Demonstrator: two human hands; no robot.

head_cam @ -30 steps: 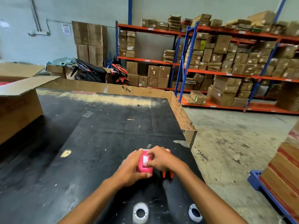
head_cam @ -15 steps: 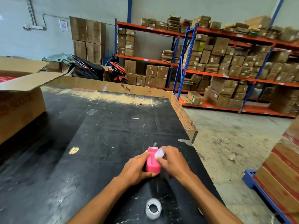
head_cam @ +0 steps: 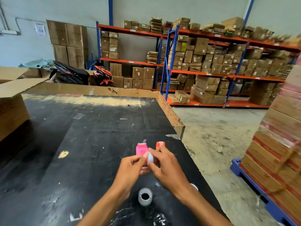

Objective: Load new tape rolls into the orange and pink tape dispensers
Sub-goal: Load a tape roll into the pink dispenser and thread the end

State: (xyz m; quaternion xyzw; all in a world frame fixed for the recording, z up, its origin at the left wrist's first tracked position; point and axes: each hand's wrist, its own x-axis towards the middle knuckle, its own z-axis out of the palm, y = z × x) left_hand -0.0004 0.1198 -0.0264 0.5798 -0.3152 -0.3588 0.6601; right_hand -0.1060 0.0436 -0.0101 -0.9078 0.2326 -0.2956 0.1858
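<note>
The pink tape dispenser lies on the black table, its near end covered by my fingers. My left hand grips that near end. My right hand pinches a small white round piece just above the dispenser's near end. The orange tape dispenser stands right beside the pink one, half hidden behind my right fingers. A white tape roll sits between my forearms. The edge of a second white roll peeks out from behind my right forearm.
The table's right edge is lined with cardboard and drops to a concrete floor. An open cardboard box stands at the table's left. Stacked boxes on a blue pallet rise at the right. Shelving with cartons fills the back.
My right hand has drawn the white piece back from the pink dispenser's top toward me. The orange dispenser has come out from behind my right hand.
</note>
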